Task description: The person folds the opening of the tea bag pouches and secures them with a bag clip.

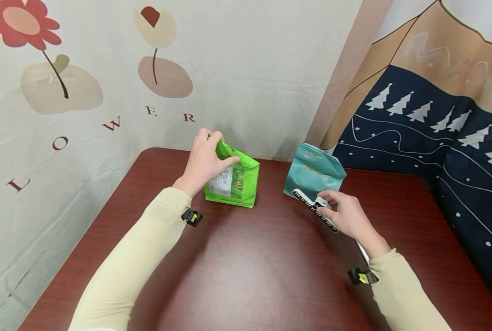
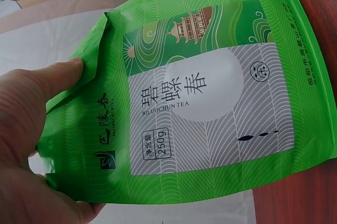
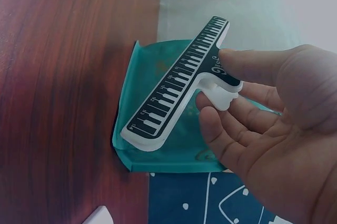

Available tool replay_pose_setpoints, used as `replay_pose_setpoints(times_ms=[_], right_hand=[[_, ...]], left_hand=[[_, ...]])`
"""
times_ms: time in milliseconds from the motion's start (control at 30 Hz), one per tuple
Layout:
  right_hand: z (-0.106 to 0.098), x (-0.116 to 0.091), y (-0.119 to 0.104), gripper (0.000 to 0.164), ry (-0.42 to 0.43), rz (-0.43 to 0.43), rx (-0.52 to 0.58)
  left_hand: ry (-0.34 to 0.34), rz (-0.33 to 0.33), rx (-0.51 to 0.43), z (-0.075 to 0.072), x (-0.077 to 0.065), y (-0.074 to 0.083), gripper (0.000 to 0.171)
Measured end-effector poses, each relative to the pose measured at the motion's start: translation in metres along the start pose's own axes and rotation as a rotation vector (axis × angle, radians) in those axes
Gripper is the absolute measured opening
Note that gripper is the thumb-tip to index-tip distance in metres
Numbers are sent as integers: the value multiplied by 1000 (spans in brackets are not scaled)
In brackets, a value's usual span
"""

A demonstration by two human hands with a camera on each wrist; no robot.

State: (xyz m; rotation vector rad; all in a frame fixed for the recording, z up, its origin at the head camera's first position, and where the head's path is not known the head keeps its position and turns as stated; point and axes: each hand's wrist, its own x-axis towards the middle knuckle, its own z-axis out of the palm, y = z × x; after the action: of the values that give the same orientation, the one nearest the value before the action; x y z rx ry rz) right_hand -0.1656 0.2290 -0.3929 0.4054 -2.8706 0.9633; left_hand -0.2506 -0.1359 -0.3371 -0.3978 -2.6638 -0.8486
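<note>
The green bag (image 1: 232, 181) stands upright on the table (image 1: 246, 266), near its far edge. Its front label reads "BILUOCHUN TEA" and "250g". The left hand (image 1: 206, 158) grips the bag's top end: thumb across the front, fingers behind, the bag's material held between them. The top is creased and partly folded under the thumb.

To the right of the green bag, and apart from it, stands a teal bag (image 1: 312, 170) with faint gold lettering. The right hand (image 1: 347, 214) is also to the right of the green bag and nearer the person. It holds a clip (image 1: 311, 206) in a narrow pinch, thumb on the black tab, fingers at the white underside. The clip's long bar carries a piano-key print and lies at a slant in front of the teal bag; whether the two touch cannot be told.

A white object (image 1: 363, 252), mostly hidden under the right wrist, is farther right of the green bag. Behind the green bag hangs a pale flower-print cloth (image 1: 250, 92); a dark blue tree-print cloth (image 1: 399, 138) hangs to its right.
</note>
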Motion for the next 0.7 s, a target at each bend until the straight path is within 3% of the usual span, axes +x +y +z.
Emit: replay_pose_setpoints(times_ms=[700], right_hand=[[1, 14, -10, 31, 16, -21, 36]], left_hand=[[-18, -10, 17, 0, 0, 1, 51]])
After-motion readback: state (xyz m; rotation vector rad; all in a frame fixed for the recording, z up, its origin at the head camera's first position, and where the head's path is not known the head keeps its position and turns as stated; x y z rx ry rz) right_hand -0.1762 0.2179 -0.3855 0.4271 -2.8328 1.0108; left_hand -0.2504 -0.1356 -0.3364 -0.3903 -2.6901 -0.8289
